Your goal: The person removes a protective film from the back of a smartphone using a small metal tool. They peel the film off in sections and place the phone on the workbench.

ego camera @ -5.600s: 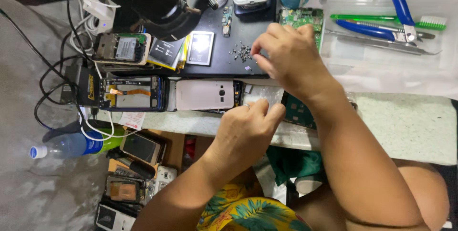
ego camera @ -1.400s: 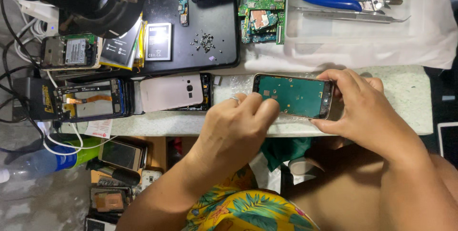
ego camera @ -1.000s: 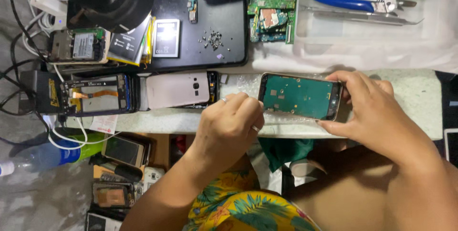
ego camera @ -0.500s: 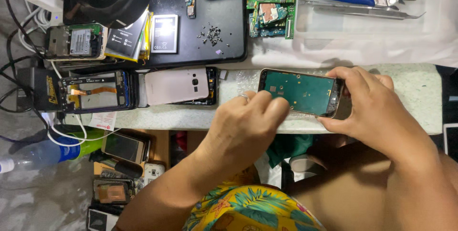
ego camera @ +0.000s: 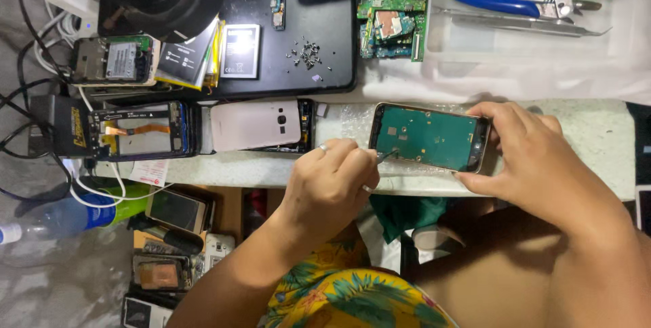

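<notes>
Right hand (ego camera: 525, 158) grips the opened phone (ego camera: 428, 138); left hand (ego camera: 332, 189) pinches a thin tool (ego camera: 385, 156) at its lower-left corner. Mid-disassembly; next needs steady tip placement.

My left hand (ego camera: 329, 189) is curled into a loose fist, fingertips pinched together. My right hand (ego camera: 525, 158) is spread, thumb and fingers clamping from opposite sides.

Two hands (ego camera: 332, 186), one opened phone (ego camera: 428, 138), two batteries (ego camera: 239, 51).
</notes>
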